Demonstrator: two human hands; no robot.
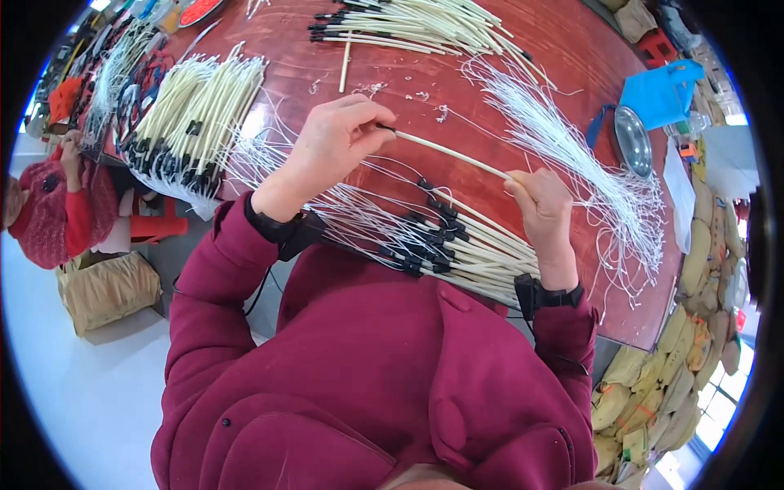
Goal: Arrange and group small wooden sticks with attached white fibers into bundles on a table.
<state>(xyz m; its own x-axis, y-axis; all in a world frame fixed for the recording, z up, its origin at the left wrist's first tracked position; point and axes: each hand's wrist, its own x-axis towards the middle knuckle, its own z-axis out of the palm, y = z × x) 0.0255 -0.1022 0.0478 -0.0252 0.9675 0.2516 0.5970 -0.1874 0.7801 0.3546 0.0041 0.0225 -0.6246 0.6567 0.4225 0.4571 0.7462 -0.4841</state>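
A thin cream rod (451,152) with a black end is stretched between my hands above the red table. My left hand (325,147) pinches it at the black end, and the fingers of my right hand (542,202) close round the opposite end. Below the rod, close to my body, lies a pile of similar rods (486,251) with black end pieces. White cords (347,214) trail leftward from that pile, passing under my left forearm. What exactly sits between my left fingertips is too small to make out.
More rods lie in a far bundle (416,26) and a left stack (200,110). Loose white cords (563,135) spread at right, by a metal dish (633,140) and blue bag (660,96). A person in red (65,204) is at far left; sacks (661,367) line the right.
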